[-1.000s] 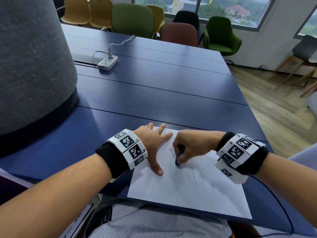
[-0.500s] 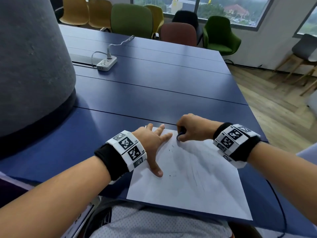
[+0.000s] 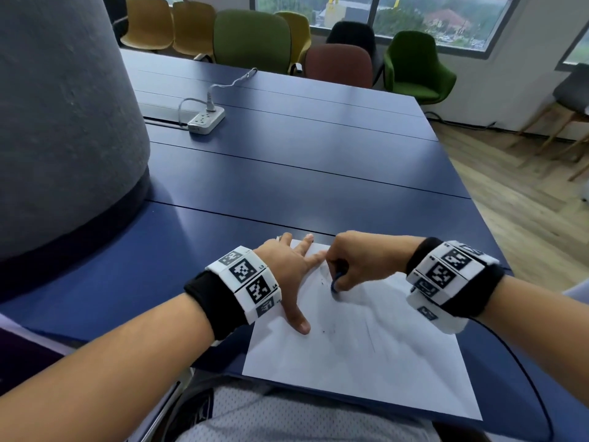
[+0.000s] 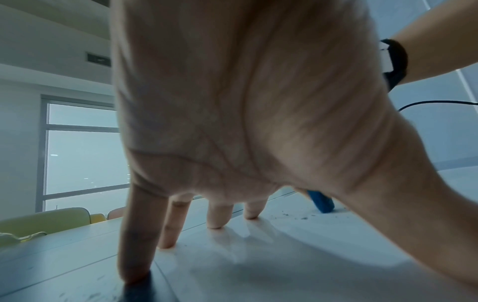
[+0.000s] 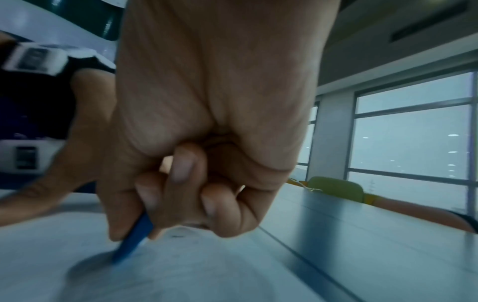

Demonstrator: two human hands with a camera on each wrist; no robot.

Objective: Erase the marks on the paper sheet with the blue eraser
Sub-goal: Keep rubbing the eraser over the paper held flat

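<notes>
On blue table (image 3: 318, 173), smudged paper sheet (image 3: 366, 355) meets slim blue eraser (image 3: 337, 280).

Blue eraser (image 3: 337, 281) stands tilted, tip touching the smudged white paper sheet (image 3: 366, 355) near its far edge.

A white power strip (image 3: 206, 121) lies on the blue table (image 3: 318, 173).

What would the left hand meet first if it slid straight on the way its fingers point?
Probably only bare table. The left hand lies flat on the paper, fingers pointing past its far edge. The power strip sits farther off and looks left of that line, though depth is unclear.
</notes>
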